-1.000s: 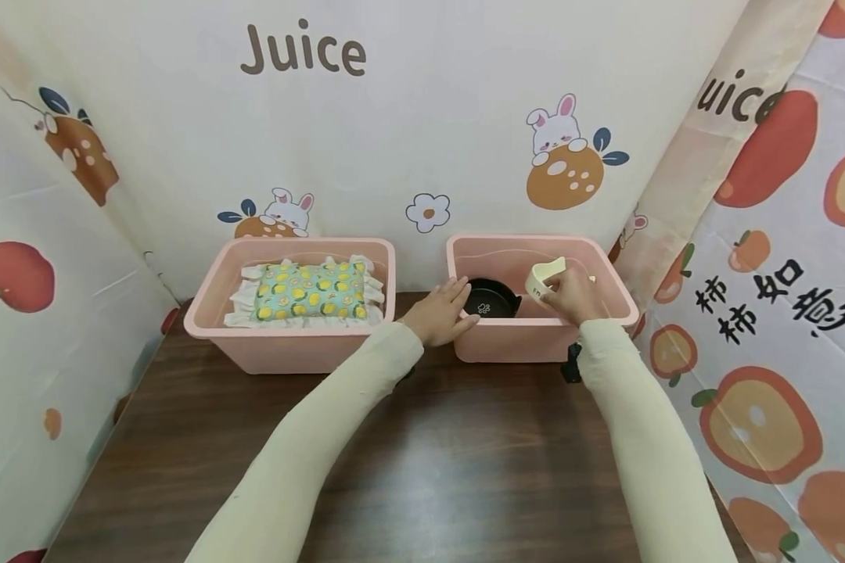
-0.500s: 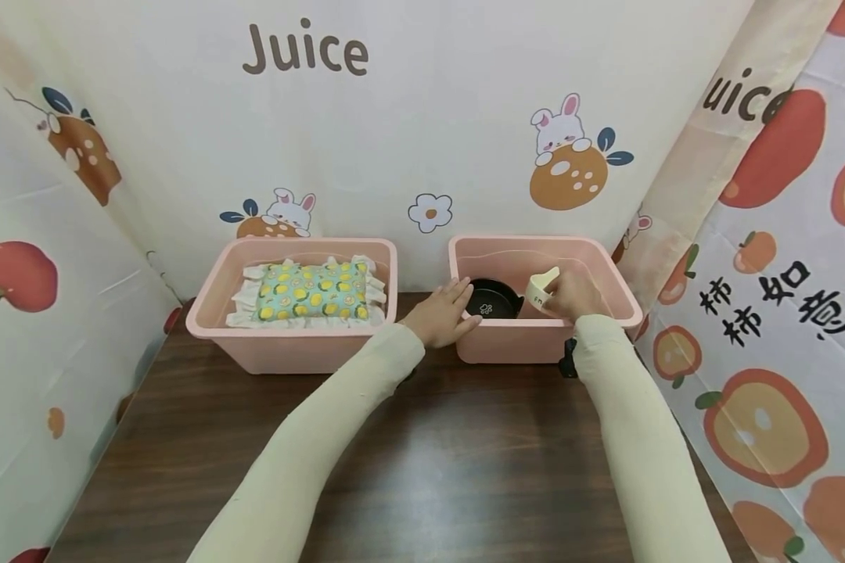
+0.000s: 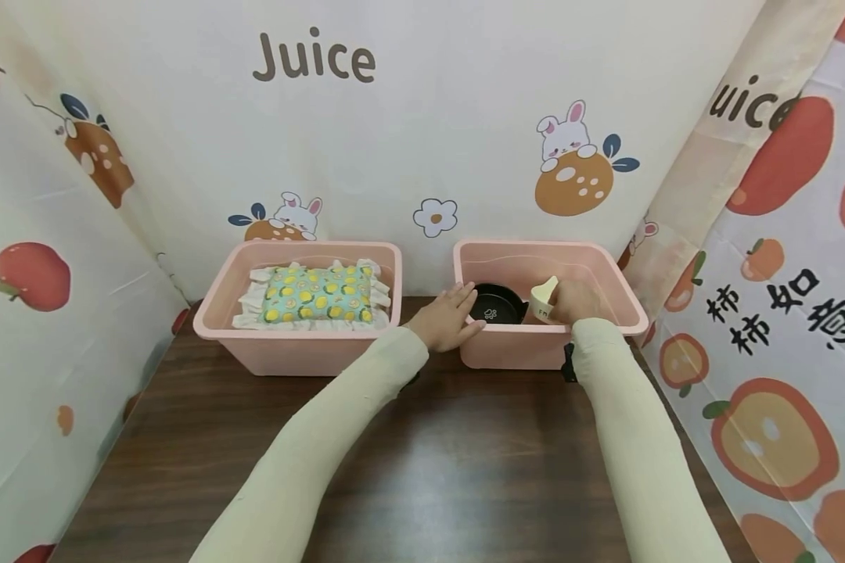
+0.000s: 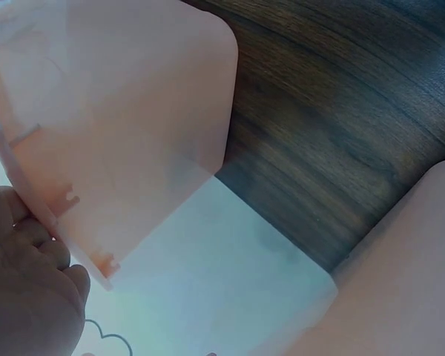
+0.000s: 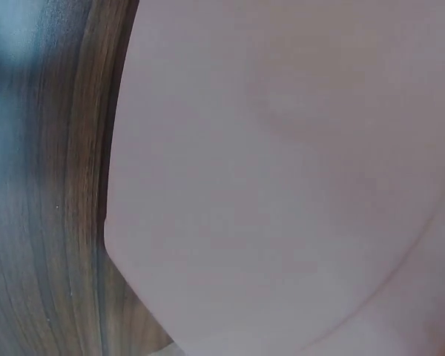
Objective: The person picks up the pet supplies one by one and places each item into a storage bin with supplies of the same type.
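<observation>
My right hand (image 3: pixel 576 302) reaches down into the right pink bin (image 3: pixel 521 344) and holds a cream-coloured cup (image 3: pixel 544 302) with dark letters on its side. Its fingertips are hidden behind the hand and the bin's front wall. Left of the cup, inside the same bin, lies a black round dish (image 3: pixel 494 305) with a small white print. My left hand (image 3: pixel 442 319) rests on this bin's left front rim, fingers extended; the left wrist view shows the fingers (image 4: pixel 37 237) against the rim. The right wrist view shows mostly the bin's outer wall (image 5: pixel 267 193).
A second pink bin (image 3: pixel 253 356) stands to the left, holding a lemon-print pillow (image 3: pixel 317 295) with white ruffles. Both bins are on a dark wooden table (image 3: pixel 451 461). A printed curtain (image 3: pixel 422 117) hangs close behind them, with further printed cloth at both sides.
My right hand has sunk lower into the right bin with the cream cup, which has turned and come beside the black dish. My left hand stays on the rim; the head view shifts slightly.
</observation>
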A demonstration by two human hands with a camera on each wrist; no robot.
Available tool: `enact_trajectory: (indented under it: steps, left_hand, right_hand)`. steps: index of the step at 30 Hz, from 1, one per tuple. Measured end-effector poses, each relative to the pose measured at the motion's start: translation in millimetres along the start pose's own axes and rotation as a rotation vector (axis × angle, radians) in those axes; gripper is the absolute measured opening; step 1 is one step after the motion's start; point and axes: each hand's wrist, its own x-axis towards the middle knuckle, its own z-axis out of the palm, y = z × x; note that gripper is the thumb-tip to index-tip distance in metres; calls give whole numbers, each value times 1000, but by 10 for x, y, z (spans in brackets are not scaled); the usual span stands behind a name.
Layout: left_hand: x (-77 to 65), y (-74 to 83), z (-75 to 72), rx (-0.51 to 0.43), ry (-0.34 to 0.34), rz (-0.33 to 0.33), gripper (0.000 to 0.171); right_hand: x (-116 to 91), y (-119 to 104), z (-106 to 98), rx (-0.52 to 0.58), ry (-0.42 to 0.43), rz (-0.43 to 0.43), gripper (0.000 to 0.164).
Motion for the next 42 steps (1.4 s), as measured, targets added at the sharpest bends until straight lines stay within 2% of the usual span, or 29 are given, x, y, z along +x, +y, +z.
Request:
enact_trajectory:
  steps: [3,10,14,20,27,30,36,42]
  left_hand:
    - [8,2,13,-1,1,2,70]
    - [18,0,0,-3,2,-5,70]
    - [26,-1,6,4,-1,-10,70]
    - [32,7,10,-6,0,-13,70]
    - [13,7,1,-11,4,-13,69]
    - [3,8,4,-8,-3,-15,70]
    - [-7,22,5,-17,-11,-19,70]
    - [-8,19,10,-17,6,-12,69]
  right_hand:
    - [3,18,15,10,-27,24,13]
    - [6,-12,-2,40,-76,-9,13]
    - [13,-2,7,68,-103,6,17]
    - [27,35,50,122,-116,17,24]
    - [51,65,74,143,-125,-3,22]
    - [46,56,73,157,-171,-10,27]
    - [44,68,69,156,-338,-51,43]
    - [119,82,88,84,-461,-145,42]
